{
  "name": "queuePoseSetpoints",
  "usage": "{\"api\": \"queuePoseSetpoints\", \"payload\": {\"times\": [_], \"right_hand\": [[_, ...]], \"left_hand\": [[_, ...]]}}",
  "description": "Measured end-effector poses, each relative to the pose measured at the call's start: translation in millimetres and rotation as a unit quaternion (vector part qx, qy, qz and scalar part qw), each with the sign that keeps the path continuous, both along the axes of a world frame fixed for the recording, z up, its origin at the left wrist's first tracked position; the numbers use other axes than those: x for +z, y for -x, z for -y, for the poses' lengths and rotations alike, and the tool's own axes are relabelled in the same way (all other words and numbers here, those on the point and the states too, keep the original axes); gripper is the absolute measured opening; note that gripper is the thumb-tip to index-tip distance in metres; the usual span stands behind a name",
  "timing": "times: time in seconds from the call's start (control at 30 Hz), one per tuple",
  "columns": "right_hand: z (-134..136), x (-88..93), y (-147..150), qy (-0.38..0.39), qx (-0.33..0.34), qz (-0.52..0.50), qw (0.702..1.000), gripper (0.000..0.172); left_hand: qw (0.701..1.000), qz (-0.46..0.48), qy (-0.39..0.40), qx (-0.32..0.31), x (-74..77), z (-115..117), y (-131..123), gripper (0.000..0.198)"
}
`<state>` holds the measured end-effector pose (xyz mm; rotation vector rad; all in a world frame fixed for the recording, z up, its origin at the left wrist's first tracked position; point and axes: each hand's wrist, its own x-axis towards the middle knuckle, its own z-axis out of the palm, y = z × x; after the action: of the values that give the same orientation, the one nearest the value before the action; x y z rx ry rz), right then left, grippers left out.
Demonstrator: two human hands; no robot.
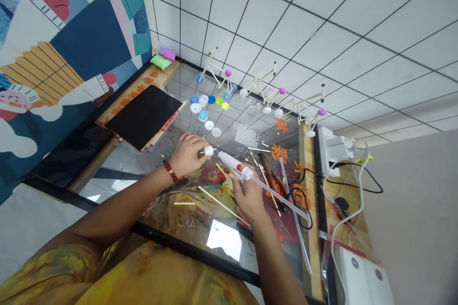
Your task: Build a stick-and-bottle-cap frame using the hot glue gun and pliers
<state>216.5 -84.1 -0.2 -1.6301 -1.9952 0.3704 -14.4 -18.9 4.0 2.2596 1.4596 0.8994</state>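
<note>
My left hand [186,154] is closed on a small white bottle cap [208,150], with a thin wooden stick showing at its sides. A white hot glue gun [232,163] is in my right hand [248,195], its nozzle pointing left, a short gap from the cap. Out of the gun's back runs a long translucent glue stick [281,196]. Loose wooden sticks [223,206] lie on the glass tabletop below and beside my hands. Beyond my left hand are loose bottle caps [203,115] in white, blue, green and yellow.
Three little bicycle-like stick models [263,88] with cap wheels and pink seats stand along the back edge. A black board stack [145,115] lies at left, with clay packets [162,59] behind. At right are a power strip [327,150], cables and another glue stick [296,219].
</note>
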Motion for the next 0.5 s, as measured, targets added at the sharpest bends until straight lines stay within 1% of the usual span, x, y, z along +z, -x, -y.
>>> {"api": "queuePoseSetpoints", "payload": {"times": [0.07,0.23,0.5], "right_hand": [[0.3,0.0,0.2,0.005,0.005,0.001,1.0,0.037],[-0.4,0.3,0.2,0.004,-0.016,-0.015,1.0,0.038],[0.3,1.6,0.8,-0.002,-0.014,-0.009,1.0,0.037]], "left_hand": [[1.0,0.0,0.006,0.0,0.5,-0.1,0.0,0.018],[1.0,0.001,0.007,0.001,1.3,-0.1,-0.2,0.018],[1.0,0.003,0.003,0.005,-0.6,-0.5,0.3,0.018]]}}
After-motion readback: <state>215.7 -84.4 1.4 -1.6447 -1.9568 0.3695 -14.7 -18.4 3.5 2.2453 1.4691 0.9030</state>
